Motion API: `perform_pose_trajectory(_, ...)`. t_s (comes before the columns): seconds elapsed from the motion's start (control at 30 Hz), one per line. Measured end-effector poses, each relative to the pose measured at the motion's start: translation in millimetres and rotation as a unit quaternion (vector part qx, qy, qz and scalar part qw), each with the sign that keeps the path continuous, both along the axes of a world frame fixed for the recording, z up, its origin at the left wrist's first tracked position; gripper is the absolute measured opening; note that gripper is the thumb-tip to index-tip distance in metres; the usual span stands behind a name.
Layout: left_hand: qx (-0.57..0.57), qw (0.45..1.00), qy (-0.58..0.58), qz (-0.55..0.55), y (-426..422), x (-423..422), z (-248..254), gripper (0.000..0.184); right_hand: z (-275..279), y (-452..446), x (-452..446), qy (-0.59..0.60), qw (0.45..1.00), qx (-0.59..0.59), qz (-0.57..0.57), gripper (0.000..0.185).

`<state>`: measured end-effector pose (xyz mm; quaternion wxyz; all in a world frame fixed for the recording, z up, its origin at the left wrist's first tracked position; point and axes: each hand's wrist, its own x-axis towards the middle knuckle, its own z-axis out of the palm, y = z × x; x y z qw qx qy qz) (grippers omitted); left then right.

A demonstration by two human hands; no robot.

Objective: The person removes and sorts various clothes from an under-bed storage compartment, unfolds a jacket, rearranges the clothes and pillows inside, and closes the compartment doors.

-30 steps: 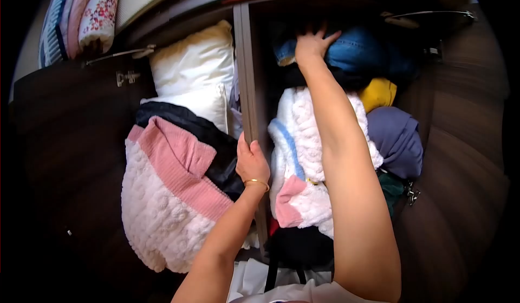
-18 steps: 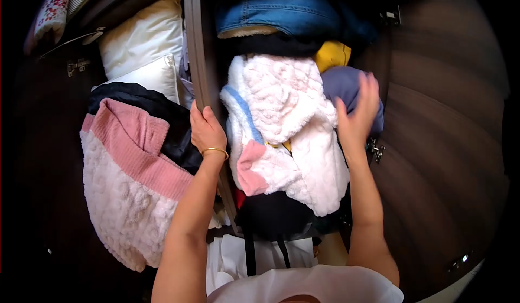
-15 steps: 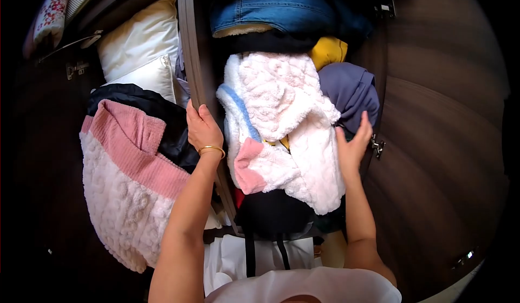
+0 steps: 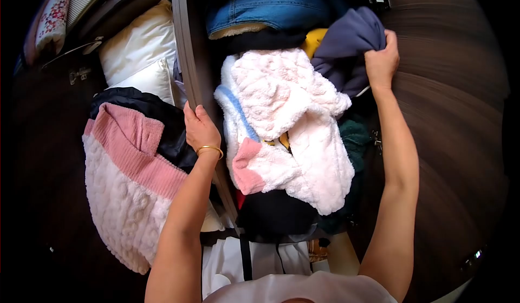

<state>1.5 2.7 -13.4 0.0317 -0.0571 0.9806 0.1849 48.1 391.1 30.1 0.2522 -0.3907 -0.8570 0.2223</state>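
My right hand [image 4: 382,60] is closed around a bunched end of a grey-purple cloth garment [image 4: 346,40], holding it up at the right side of the wardrobe. My left hand [image 4: 202,128], with a gold bangle at the wrist, grips the edge of the dark wooden divider [image 4: 188,48]. Between my arms lies a fluffy white-pink garment [image 4: 319,157] with a pink cuff and a light blue strip beside it. A yellow cloth [image 4: 313,42] is partly covered by the grey-purple garment.
Folded denim [image 4: 276,8] lies at the back, black cloth [image 4: 279,211] in front, dark green cloth [image 4: 355,140] at right. Left of the divider are white pillows [image 4: 138,43] and a pink-and-white fleece garment [image 4: 124,189]. Open doors with hinges flank both sides.
My right hand has moved up and right, closed on the grey-purple garment and pulled it upward. Dark green cloth now shows more below it. My left hand stays at the divider.
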Motion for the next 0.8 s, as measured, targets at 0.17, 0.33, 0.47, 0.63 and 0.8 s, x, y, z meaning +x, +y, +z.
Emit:
perform_pose_trajectory(0.17, 0.020, 1.000, -0.014, 0.000, 3.5, 2.7, 4.8, 0.041, 5.8, 17.9, -54.0, -0.056, 0.975, 0.153, 0.151, 0.063)
perform_pose_trajectory(0.33, 0.027, 0.999, -0.024, 0.015, 2.0, 0.7, 0.7, 0.041, -31.7, -28.9, -36.9, -0.135, 0.955, 0.214, 0.153, 0.067)
perform_pose_trajectory(0.47, 0.052, 0.998, -0.018, -0.010, 3.7, -0.1, 2.1, 0.038, -110.7, -60.0, -52.9, -0.220, 0.952, 0.134, 0.163, 0.084)
perform_pose_trajectory(0.63, 0.050, 0.998, 0.008, -0.032, -7.9, -0.6, -7.4, 0.041, -152.5, -9.1, -92.9, -0.309, 0.943, 0.070, 0.104, 0.101)
perform_pose_trajectory(0.8, 0.031, 0.999, 0.000, -0.016, -6.9, 0.8, -5.3, 0.042, -159.4, -11.3, -90.3, -0.288, 0.950, 0.080, 0.090, 0.107)
